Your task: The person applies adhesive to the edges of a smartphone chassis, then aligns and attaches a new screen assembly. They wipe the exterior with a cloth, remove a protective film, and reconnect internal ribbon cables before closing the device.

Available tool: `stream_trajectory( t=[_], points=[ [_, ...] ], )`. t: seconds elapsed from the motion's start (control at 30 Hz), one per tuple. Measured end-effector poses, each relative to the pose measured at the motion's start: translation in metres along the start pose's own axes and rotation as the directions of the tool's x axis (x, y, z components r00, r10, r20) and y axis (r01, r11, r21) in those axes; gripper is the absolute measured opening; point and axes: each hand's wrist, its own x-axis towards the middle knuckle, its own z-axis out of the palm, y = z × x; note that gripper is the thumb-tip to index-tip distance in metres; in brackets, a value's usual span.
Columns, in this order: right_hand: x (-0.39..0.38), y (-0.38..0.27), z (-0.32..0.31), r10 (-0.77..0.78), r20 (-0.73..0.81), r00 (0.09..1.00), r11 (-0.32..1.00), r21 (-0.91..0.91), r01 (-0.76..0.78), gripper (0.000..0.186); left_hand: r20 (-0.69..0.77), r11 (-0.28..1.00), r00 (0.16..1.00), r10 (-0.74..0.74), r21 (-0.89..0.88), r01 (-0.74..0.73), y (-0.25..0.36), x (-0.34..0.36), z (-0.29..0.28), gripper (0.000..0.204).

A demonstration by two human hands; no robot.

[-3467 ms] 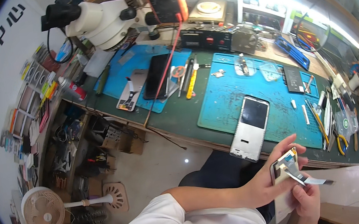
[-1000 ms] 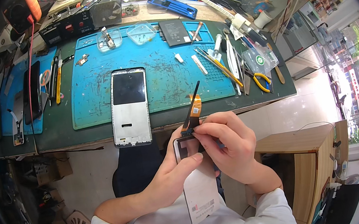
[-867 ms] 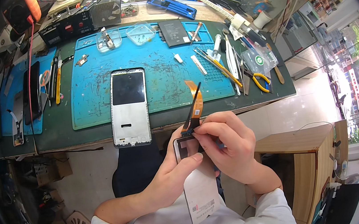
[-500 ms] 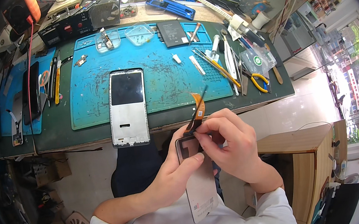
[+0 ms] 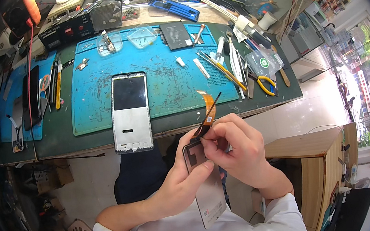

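Observation:
My left hand point(image 5: 183, 178) grips a silver-backed phone screen panel point(image 5: 208, 195) upright over my lap, thumb across its back. At the panel's top end, my right hand point(image 5: 233, 151) pinches near the base of an orange-and-black flex cable point(image 5: 210, 108) that sticks up toward the bench; what exactly its fingertips hold is partly hidden. Just beyond my hands, a phone frame point(image 5: 130, 124) with a dark upper part and a silver lower part lies at the front edge of the blue repair mat point(image 5: 172, 84).
The green bench point(image 5: 59, 142) holds a dark phone point(image 5: 32, 97), clear plastic boxes point(image 5: 140, 37), a battery point(image 5: 175, 34), pliers point(image 5: 266, 85) and several hand tools. Black equipment point(image 5: 63, 29) stands at the back. A wooden cabinet point(image 5: 304, 144) is at the lower right.
Since the earliest frame, my view has swung toward the bench and both hands are centred at the panel's top. Over the last second, the panel's top shifted slightly right and the cable's tip moved rightward.

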Motion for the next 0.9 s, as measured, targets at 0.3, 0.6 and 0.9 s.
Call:
stream_trajectory(
  t=[0.3,0.6,0.9],
  points=[
    [0.0000,0.0020,0.0019,-0.034,-0.029,0.999,0.999,-0.009,0.034,0.019,0.014,0.997,1.000,-0.009,0.072,0.008,0.0031,0.0003,-0.0009,0.068],
    [0.0020,0.0018,-0.0013,-0.035,-0.007,0.999,0.999,-0.012,0.035,0.019,0.051,0.997,0.999,0.007,0.078,-0.011,0.0002,0.0015,-0.0044,0.070],
    [0.0043,0.0015,-0.0055,-0.090,0.036,0.995,0.995,-0.045,0.092,0.019,0.028,0.995,0.997,-0.069,0.079,0.067,0.0037,-0.0005,-0.0029,0.069]
  ],
)
